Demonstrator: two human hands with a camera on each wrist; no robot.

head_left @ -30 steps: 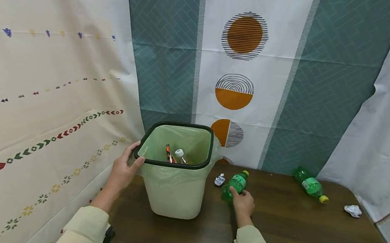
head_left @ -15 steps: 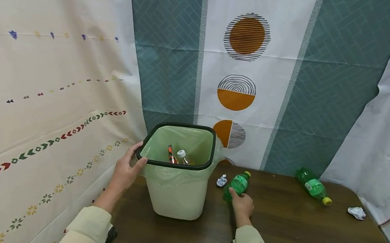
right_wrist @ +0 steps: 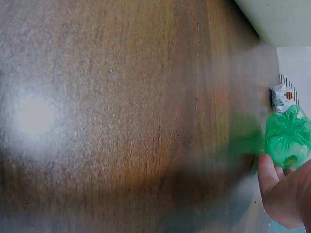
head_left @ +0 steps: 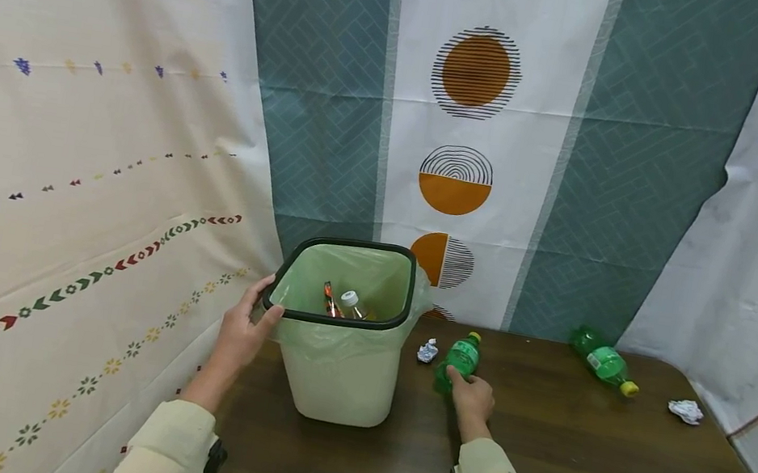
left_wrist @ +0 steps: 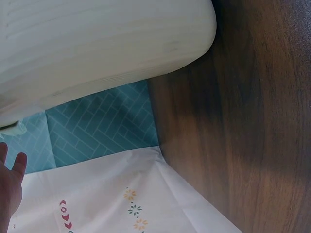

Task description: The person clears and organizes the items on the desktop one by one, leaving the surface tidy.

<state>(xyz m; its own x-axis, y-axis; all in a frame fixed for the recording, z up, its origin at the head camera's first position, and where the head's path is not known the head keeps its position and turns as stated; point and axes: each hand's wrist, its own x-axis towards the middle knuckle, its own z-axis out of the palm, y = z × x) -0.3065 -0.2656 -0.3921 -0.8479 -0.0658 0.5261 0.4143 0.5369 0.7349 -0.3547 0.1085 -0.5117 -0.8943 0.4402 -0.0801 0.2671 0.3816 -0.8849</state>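
Note:
A pale green waste bin (head_left: 336,377) with a black rim and a plastic liner stands on the dark wooden table (head_left: 572,470). My left hand (head_left: 246,329) grips its near left rim, thumb hooked over the edge. In the left wrist view only the bin's wall (left_wrist: 97,43) and the edge of my left hand (left_wrist: 9,189) show. A green plastic bottle (head_left: 461,356) with a yellow cap lies on the table right of the bin. My right hand (head_left: 470,398) is curled round its base. The right wrist view shows the bottle's base (right_wrist: 289,136) against my fingers (right_wrist: 267,172).
Inside the bin lie a clear bottle (head_left: 350,303) and an orange item (head_left: 329,299). A crumpled paper ball (head_left: 427,350) sits beside the held bottle. A second green bottle (head_left: 603,362) and another paper ball (head_left: 685,410) lie far right. Patterned cloth hangs behind and left.

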